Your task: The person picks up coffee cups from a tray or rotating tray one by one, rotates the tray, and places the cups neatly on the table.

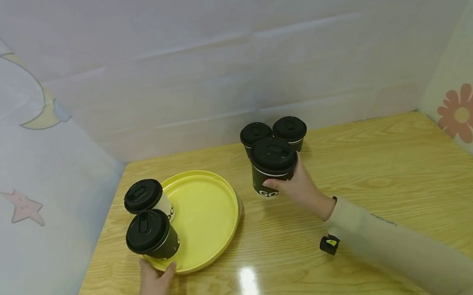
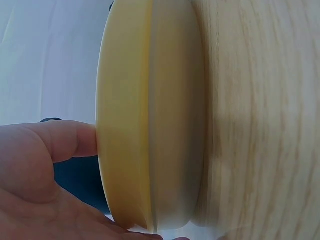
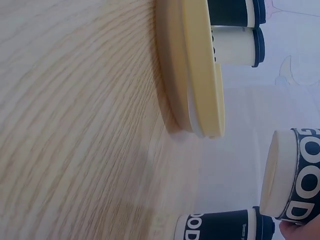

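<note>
The right hand point(image 1: 294, 187) has its grip wrapped about a held cup point(image 1: 273, 165), thumb across the near side; the other fingers are mostly hidden behind it. The cup hangs upright, off the worktop point(image 1: 379, 162), just to the right of the yellow tray point(image 1: 205, 212), and the right wrist view shows its bare underside. It looks like lidded paper: probably light, fairly smooth and easy to dent, so a gentle hold round the middle of the wall should suit it better than squeezing hard or lifting by the lid, which might pop off.

The left hand point(image 1: 153, 285) has its grip clasped on the tray's near-left rim, thumb and fingers spread along the edge. The tray seems stiff and broad; the rim is the natural place to hold, though bearing down there could tip it.

On the tray's left side stand a pale cup point(image 1: 165, 206) and, nearer, a dark cup point(image 1: 150, 232), both black-lidded and close together, crowding that edge. The rest of the tray's floor is bare, but its raised rim could catch a cup carried low. Beyond the tray's right side, farther back, a left rear cup point(image 1: 254, 131) and a right rear cup point(image 1: 290, 128) stand side by side, partly hidden by the held one.
</note>
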`<state>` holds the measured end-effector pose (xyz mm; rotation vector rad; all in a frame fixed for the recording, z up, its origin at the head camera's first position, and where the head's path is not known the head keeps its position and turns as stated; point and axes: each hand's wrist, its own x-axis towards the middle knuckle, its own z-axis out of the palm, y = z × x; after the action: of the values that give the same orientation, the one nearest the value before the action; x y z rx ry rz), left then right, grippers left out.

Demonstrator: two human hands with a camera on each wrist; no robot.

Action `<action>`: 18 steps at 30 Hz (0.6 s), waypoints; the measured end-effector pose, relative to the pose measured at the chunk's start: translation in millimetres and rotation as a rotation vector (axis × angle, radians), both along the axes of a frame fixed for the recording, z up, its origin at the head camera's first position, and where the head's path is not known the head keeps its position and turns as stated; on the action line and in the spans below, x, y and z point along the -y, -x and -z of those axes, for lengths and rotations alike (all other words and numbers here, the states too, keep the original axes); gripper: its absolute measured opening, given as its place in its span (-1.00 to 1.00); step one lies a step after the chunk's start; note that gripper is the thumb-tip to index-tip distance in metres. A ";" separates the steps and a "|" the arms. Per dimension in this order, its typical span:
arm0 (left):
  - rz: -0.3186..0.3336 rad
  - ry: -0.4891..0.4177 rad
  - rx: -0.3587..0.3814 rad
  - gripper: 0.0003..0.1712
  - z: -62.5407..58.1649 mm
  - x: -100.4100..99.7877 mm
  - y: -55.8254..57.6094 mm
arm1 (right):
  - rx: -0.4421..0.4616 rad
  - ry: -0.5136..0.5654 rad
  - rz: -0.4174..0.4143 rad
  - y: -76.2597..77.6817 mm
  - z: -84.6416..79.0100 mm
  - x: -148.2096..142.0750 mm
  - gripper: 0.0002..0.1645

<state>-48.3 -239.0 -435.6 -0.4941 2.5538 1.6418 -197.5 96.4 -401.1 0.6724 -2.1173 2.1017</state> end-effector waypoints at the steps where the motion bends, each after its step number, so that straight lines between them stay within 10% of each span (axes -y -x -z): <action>1: 0.001 -0.001 0.001 0.09 0.0 -0.3 0.0 | 0.001 -0.003 0.003 0.5 0.1 -1.9 0.07; 18: -0.007 0.004 0.047 0.08 -1.6 -0.7 0.0 | 0.018 -0.126 0.247 10.1 -0.8 -34.2 0.21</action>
<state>-48.3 -238.4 -434.0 -0.5357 2.5256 1.6081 -207.6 130.6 -400.3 0.3796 -2.2262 1.8656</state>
